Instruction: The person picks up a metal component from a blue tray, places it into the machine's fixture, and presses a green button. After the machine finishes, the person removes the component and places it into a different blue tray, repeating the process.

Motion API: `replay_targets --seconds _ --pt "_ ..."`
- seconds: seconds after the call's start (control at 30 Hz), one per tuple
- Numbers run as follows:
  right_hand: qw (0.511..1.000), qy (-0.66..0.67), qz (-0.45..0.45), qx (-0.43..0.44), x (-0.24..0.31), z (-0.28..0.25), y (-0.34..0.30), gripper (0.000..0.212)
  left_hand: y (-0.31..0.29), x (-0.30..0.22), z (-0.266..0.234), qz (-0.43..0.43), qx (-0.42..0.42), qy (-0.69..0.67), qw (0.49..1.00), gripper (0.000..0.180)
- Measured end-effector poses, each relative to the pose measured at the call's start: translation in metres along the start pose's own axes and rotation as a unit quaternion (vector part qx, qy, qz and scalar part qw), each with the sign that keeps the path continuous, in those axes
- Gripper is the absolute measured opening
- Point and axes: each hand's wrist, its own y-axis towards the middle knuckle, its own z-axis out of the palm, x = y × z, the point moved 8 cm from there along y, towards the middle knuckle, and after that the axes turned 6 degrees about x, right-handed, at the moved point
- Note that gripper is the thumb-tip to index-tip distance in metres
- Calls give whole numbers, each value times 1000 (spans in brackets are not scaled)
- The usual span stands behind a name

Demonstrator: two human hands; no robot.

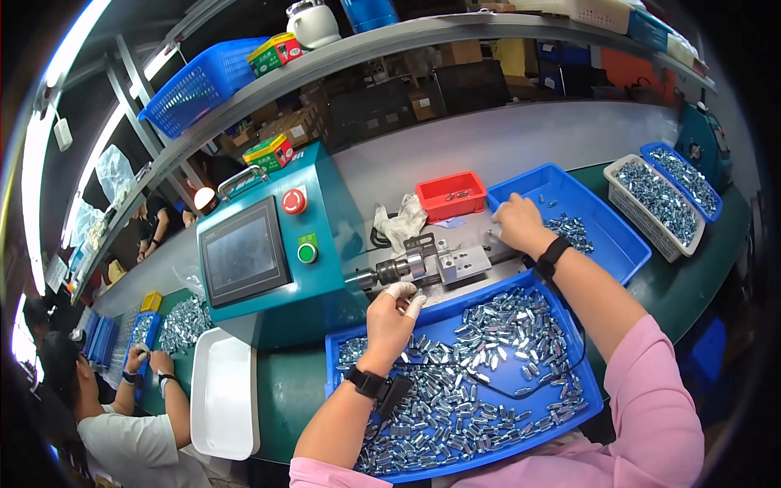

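Observation:
My left hand point(392, 315), with white coverings on its fingertips, is in a pinch just in front of the machine's metal chuck point(400, 267). What it holds, if anything, is too small to make out. Below it sits a large blue tray point(506, 376) full of small shiny metal parts point(455, 419). My right hand point(522, 224) reaches past the steel fixture block point(465, 263), its fingers bent and close together at the near left edge of a second blue tray point(606, 213). Whatever lies between those fingertips is unclear. A pile of metal parts point(569, 232) rests in that tray.
A teal machine point(285, 313) with a screen point(242, 250), a red button point(294, 201) and a green button point(307, 252) stands left. Behind are a red bin point(450, 195) and a cloth point(400, 224). A white tray point(224, 394) lies near a co-worker point(134, 435). A shelf point(390, 47) runs overhead.

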Motion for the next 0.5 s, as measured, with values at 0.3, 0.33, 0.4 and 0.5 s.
replay_targets --seconds 0.3,0.33,0.4,0.5 --pt "986 -10 163 22 -26 1 9 13 -1 6 1 -9 11 -34 999 18" --pt "985 -12 168 27 -38 -9 7 13 -1 8 3 -10 17 -37 999 18" --pt "967 -66 246 25 -76 -29 -7 17 1 6 6 -1 27 -45 999 17" --pt "971 -81 223 -24 -70 -48 -22 17 6 4 6 19 28 -42 999 16"
